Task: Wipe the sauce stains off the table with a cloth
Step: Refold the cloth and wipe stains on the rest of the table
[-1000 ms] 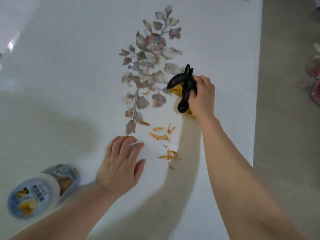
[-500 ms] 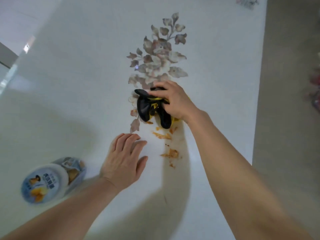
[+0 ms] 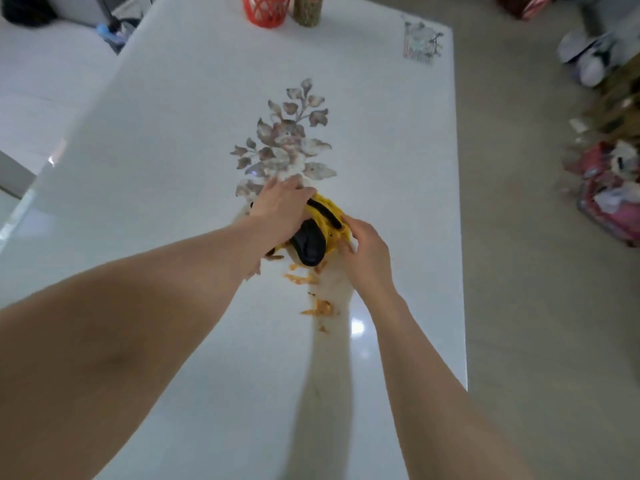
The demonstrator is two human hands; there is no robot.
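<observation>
A crumpled yellow and black cloth [image 3: 327, 211] lies on the white table [image 3: 180, 140], just below the printed flower pattern [image 3: 287, 147]. My left hand [image 3: 278, 207] lies palm down on the cloth's left part, fingers stretched toward the flowers. My right hand [image 3: 363, 252] holds the cloth's right edge with curled fingers. Orange sauce stains [image 3: 301, 278] streak the table right below the cloth, with another patch of sauce [image 3: 320, 308] nearer to me. Part of the cloth is hidden under my left hand.
A red basket [image 3: 265, 10] and a jar [image 3: 306, 10] stand at the table's far end. A small sticker [image 3: 420, 41] marks the far right corner. The table's right edge [image 3: 459, 237] borders the floor, where a pink bag [image 3: 609, 206] and clutter lie.
My left hand left the bare table and came onto the cloth. My right hand shifted to the cloth's right edge. The view tilted up, and the round tub at lower left is out of frame.
</observation>
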